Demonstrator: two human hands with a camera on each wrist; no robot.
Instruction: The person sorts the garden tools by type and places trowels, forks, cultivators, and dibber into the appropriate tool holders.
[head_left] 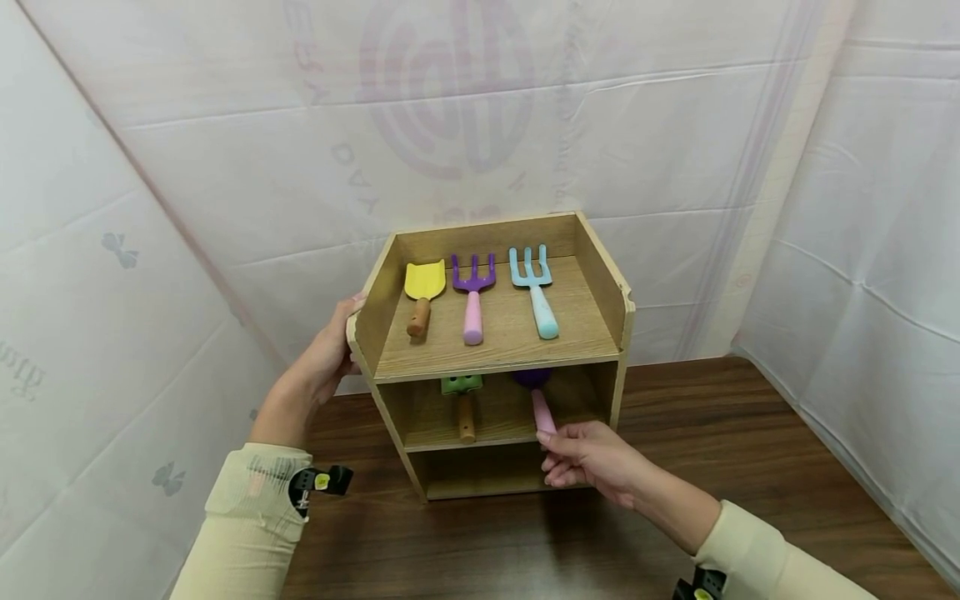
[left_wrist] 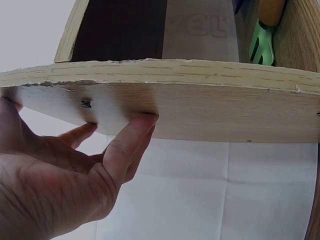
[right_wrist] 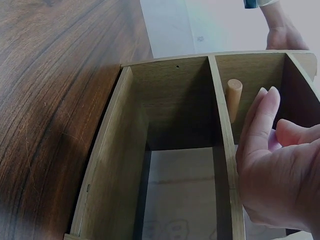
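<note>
A small wooden shelf stands upright on the table. My left hand rests against its left side, fingertips touching the outer face of the side panel. At the middle tier my right hand pinches the pink handle of a toy garden tool with a rounded purple head, partly hidden under the top board. Beside it on that tier lies a green-headed tool with a wooden handle. The top tier carries a yellow shovel, a purple fork with a pink handle and a light-blue fork.
Under the middle tier is a bottom compartment, near my right hand. Dark wood tabletop extends to the right and front. White sheeting hangs close behind the shelf and on both sides.
</note>
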